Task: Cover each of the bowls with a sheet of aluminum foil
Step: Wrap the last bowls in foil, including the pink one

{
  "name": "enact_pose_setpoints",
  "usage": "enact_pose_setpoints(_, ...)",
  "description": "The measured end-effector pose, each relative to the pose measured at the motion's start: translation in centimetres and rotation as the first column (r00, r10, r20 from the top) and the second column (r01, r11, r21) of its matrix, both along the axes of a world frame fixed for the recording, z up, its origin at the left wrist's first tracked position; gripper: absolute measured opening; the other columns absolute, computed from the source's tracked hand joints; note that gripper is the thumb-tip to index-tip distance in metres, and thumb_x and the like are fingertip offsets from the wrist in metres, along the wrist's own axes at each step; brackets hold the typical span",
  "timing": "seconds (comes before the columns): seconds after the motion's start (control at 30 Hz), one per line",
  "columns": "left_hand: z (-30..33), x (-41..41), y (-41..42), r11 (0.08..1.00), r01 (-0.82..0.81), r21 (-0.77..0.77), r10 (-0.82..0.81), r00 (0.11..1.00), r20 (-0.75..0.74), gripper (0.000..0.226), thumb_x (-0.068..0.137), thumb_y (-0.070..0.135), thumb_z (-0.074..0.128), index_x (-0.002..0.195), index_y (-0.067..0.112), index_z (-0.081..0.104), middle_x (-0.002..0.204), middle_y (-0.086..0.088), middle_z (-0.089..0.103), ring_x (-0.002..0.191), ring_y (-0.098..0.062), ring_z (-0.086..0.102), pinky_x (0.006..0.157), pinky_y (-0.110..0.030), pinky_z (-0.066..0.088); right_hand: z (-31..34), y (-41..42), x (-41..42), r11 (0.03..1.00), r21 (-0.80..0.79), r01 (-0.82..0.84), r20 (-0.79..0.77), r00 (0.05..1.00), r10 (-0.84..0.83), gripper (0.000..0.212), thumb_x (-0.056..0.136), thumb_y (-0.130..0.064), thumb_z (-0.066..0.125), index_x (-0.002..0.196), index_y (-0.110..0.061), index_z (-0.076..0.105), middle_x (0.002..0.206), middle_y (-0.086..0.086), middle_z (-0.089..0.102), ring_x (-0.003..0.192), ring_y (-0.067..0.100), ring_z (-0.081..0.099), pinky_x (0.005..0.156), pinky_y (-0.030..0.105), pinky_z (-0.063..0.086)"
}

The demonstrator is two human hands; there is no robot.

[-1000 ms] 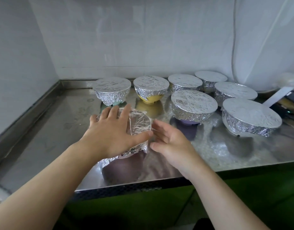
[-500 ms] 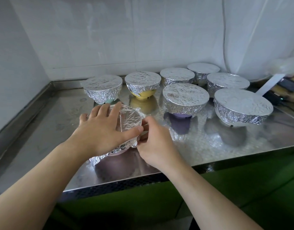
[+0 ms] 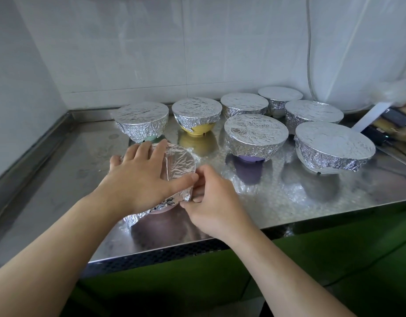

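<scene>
My left hand (image 3: 140, 179) presses flat, fingers straight, on the foil (image 3: 179, 163) over the nearest bowl (image 3: 159, 209) on the surface (image 3: 60, 179); my right hand (image 3: 211, 197), just right of it, pinches the foil's loose edge.

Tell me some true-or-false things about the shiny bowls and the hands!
1. The left hand lies flat on top of the front bowl's foil. True.
2. The right hand is far from that bowl. False: its fingers pinch the foil at the bowl's side.
3. Seven other bowls behind already wear foil. True.
4. The yellow bowl is fully hidden by foil. False: its lower part shows.
5. The bowls stand on a wooden table. False: it is a metal counter.
</scene>
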State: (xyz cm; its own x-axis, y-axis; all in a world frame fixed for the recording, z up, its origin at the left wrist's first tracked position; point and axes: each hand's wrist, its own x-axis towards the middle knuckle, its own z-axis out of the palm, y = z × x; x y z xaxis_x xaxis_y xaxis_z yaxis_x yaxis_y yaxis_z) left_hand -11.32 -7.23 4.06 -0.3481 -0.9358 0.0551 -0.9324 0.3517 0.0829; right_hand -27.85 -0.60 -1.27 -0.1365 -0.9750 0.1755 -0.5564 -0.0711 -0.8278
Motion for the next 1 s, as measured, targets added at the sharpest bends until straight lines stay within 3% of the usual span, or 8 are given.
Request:
enact_pose_setpoints(0.17,0.1,0.0,0.0,1.000,0.000,0.011,0.000,1.000,0.006,0.131,0.058,0.110,0.006,0.165,0.035,0.002,0.174,0.000,0.012,0.160,-0.026,0.008,0.126,-0.060,0.015,0.1,-0.2,0.0,0.999,0.012,0.049,-0.057,0.997,-0.049,0.028,0.086,-0.009,0.070,0.099,-0.030,0.055,0.085,-0.008,0.069,0.071,0.004,0.066,0.058,0.020,0.053)
enact_pose_setpoints(0.33,0.1,0.1,0.0,1.000,0.004,0.017,-0.004,1.000,0.008,0.131,0.058,0.111,0.005,0.165,0.035,0.001,0.175,-0.001,0.010,0.161,-0.026,0.008,0.126,-0.060,0.014,0.4,-0.2,0.2,0.997,0.024,0.072,-0.077,0.995,-0.070,0.028,0.086,-0.003,0.065,0.103,-0.024,0.055,0.085,-0.005,0.067,0.072,0.012,0.065,0.053,0.023,0.046)
enact_pose_setpoints(0.5,0.1,0.1,0.0,1.000,0.007,0.012,-0.008,1.000,0.006,0.134,0.056,0.112,0.004,0.165,0.034,0.003,0.174,-0.001,0.012,0.160,-0.027,0.010,0.126,-0.060,0.015,0.4,-0.3,-0.8,0.991,0.023,0.134,-0.112,0.985,-0.131,0.021,0.090,-0.013,0.069,0.103,-0.026,0.058,0.088,-0.007,0.072,0.082,0.014,0.069,0.073,0.040,0.060)
enact_pose_setpoints(0.73,0.2,0.1,0.1,1.000,0.008,0.018,-0.009,1.000,0.004,0.134,0.055,0.111,0.003,0.165,0.035,0.003,0.174,0.000,0.012,0.160,-0.025,0.009,0.126,-0.059,0.015,0.6,-0.3,-2.4,0.980,-0.016,0.196,-0.314,0.930,-0.191,0.027,0.090,-0.005,0.062,0.111,-0.021,0.058,0.097,0.000,0.069,0.092,0.024,0.067,0.078,0.046,0.060)
enact_pose_setpoints(0.8,0.2,0.1,0.1,1.000,0.008,0.016,-0.008,1.000,0.008,0.133,0.057,0.111,0.004,0.165,0.035,0.003,0.174,0.000,0.012,0.160,-0.025,0.009,0.126,-0.059,0.016,0.9,-0.1,-2.5,0.982,0.020,0.189,-0.205,0.962,-0.181,0.029,0.090,-0.008,0.058,0.114,-0.025,0.056,0.096,-0.001,0.069,0.084,0.022,0.070,0.073,0.045,0.060)
enact_pose_setpoints(0.87,0.1,0.1,0.0,1.000,0.006,0.015,-0.006,1.000,0.015,0.133,0.057,0.111,0.004,0.165,0.035,0.002,0.174,-0.001,0.011,0.160,-0.026,0.009,0.126,-0.060,0.016,1.5,-0.1,-2.5,0.978,0.147,0.148,0.067,0.985,-0.159,0.035,0.088,-0.011,0.054,0.118,-0.028,0.051,0.091,0.005,0.072,0.067,0.022,0.072,0.061,0.041,0.056)
enact_pose_setpoints(0.93,0.1,0.1,0.0,1.000,0.004,0.014,-0.004,1.000,0.016,0.132,0.057,0.111,0.005,0.165,0.035,0.002,0.174,-0.001,0.011,0.160,-0.026,0.009,0.126,-0.059,0.016,1.9,-0.5,-2.3,0.955,0.294,0.045,0.379,0.911,-0.160,0.041,0.090,-0.007,0.053,0.127,-0.024,0.047,0.087,0.017,0.071,0.051,0.026,0.066,0.049,0.034,0.045)
enact_pose_setpoints(1.0,0.1,0.1,0.0,1.000,0.004,0.009,-0.004,1.000,0.016,0.131,0.058,0.110,0.005,0.165,0.035,0.003,0.174,-0.001,0.012,0.160,-0.026,0.009,0.126,-0.059,0.016,2.3,-1.0,-2.1,0.937,0.345,-0.050,0.546,0.823,-0.158,0.041,0.095,-0.002,0.053,0.132,-0.017,0.045,0.097,0.024,0.066,0.047,0.029,0.061,0.043,0.030,0.039)
